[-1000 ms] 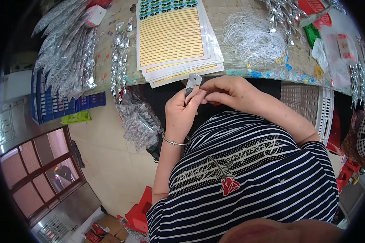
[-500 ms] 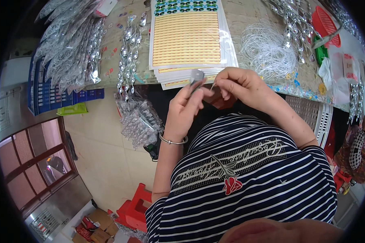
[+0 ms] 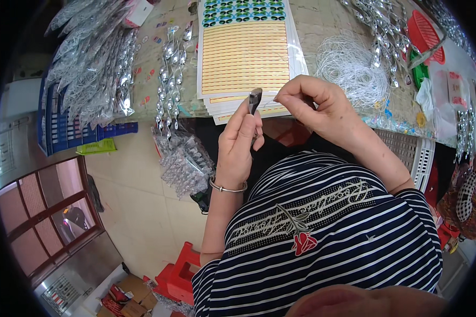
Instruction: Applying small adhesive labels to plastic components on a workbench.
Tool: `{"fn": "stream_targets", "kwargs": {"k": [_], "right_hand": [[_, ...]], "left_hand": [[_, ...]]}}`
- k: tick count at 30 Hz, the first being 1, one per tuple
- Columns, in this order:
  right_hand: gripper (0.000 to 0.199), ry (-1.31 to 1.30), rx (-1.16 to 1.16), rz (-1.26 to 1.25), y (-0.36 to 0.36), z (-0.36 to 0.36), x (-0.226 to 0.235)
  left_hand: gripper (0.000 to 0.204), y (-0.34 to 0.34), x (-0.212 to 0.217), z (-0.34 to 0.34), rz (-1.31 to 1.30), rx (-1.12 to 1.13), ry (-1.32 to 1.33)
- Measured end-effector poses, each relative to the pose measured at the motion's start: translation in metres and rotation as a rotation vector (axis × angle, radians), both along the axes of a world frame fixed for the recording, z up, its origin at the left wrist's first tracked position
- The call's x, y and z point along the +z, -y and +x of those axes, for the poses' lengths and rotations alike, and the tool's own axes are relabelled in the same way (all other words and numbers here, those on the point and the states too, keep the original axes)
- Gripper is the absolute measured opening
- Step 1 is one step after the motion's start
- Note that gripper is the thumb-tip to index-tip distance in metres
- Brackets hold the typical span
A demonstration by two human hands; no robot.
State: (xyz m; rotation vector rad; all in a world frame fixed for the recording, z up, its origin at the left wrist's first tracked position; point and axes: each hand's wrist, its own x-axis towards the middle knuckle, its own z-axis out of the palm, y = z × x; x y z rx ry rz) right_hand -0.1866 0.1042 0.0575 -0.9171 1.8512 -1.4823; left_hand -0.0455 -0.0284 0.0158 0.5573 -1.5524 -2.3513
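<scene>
And the piece has turned: half a second ago it showed a broad, pale, blurred face, and now the small, slender silver-and-dark piece with a rounded end (image 3: 255, 99) stands narrower and darker. It's in the bare left hand with a silver metal bangle at its wrist (image 3: 237, 145), gripped between thumb and fingers, in front of the table edge. Its long axis runs nearly up and down the view, the rounded tip aimed away from the body with a slight lean right.

Over to the bare right hand (image 3: 325, 108): it's higher than before, thumb and forefinger drawn to a pinch beside the piece, apart from it. Whether anything fine sits in that pinch, I can't tell.

Beyond lie glossy, flat, pale-yellow sheets with red wavy lines and green-blue ovals (image 3: 243, 58), stacked unevenly. Right of them, a loose, wiry tangle of thin white cord (image 3: 346, 74); left, shiny, twisted silver strips (image 3: 169, 79), all on the worn, stained grey-brown tabletop (image 3: 313, 26).
</scene>
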Motion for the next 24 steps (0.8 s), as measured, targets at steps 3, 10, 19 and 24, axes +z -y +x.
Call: {"fn": "stream_targets", "kwargs": {"k": [3, 10, 19, 24], "right_hand": [[0.008, -0.179, 0.009, -0.106, 0.002, -0.003, 0.001], [0.008, -0.384, -0.073, -0.166, 0.011, -0.009, -0.008], [0.006, -0.403, -0.112, -0.153, 0.015, -0.009, -0.02], [0.005, -0.458, -0.13, -0.157, 0.016, -0.01, -0.023]], "left_hand": [[0.04, 0.002, 0.0, -0.002, 0.054, 0.035, 0.015], [0.039, -0.001, 0.001, -0.008, 0.033, 0.054, 0.04], [0.036, -0.004, -0.003, -0.009, 0.032, 0.033, 0.019], [0.035, -0.005, -0.004, -0.01, 0.008, 0.037, 0.05]]}}
